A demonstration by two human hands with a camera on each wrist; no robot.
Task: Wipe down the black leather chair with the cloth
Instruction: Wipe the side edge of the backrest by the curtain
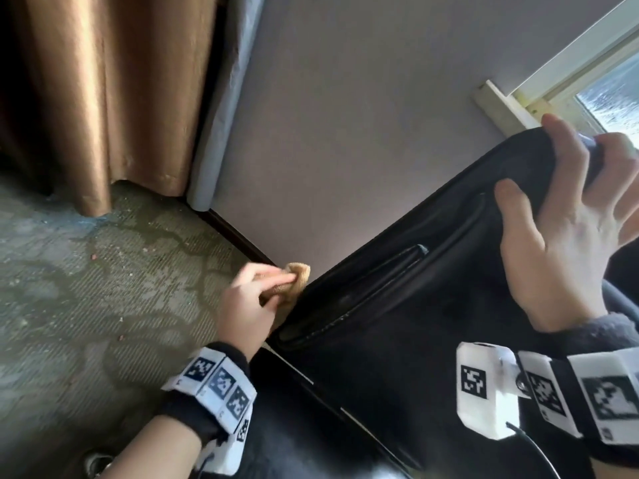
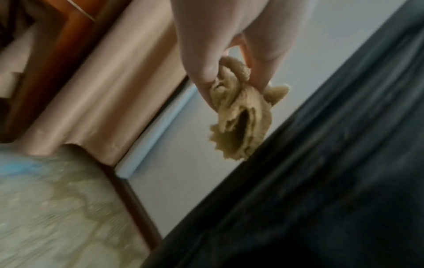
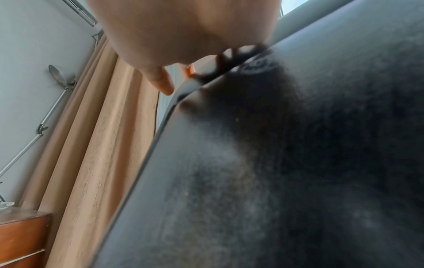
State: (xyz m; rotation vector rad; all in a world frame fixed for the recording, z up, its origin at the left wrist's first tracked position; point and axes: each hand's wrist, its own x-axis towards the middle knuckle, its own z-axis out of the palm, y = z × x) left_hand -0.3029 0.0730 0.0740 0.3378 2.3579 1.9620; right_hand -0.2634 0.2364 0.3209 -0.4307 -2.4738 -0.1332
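The black leather chair (image 1: 397, 305) fills the lower right of the head view, its back tilted and a stitched seam running across it. My left hand (image 1: 256, 299) pinches a crumpled tan cloth (image 1: 294, 281) against the chair's left edge; in the left wrist view the cloth (image 2: 241, 116) hangs from my fingers (image 2: 201, 68) and touches the leather (image 2: 321, 163). My right hand (image 1: 567, 229) grips the top edge of the chair back, fingers curled over it and thumb on the near face. The right wrist view shows the leather (image 3: 298, 163) close up, with fingertips (image 3: 162, 85) at its rim.
A brown curtain (image 1: 103, 98) hangs at the back left beside a pale wall (image 1: 345, 115). Patterned grey carpet (image 1: 86, 288) covers the floor left of the chair. A window frame (image 1: 553, 74) is at the upper right. A wooden cabinet (image 3: 23, 239) stands by the curtain.
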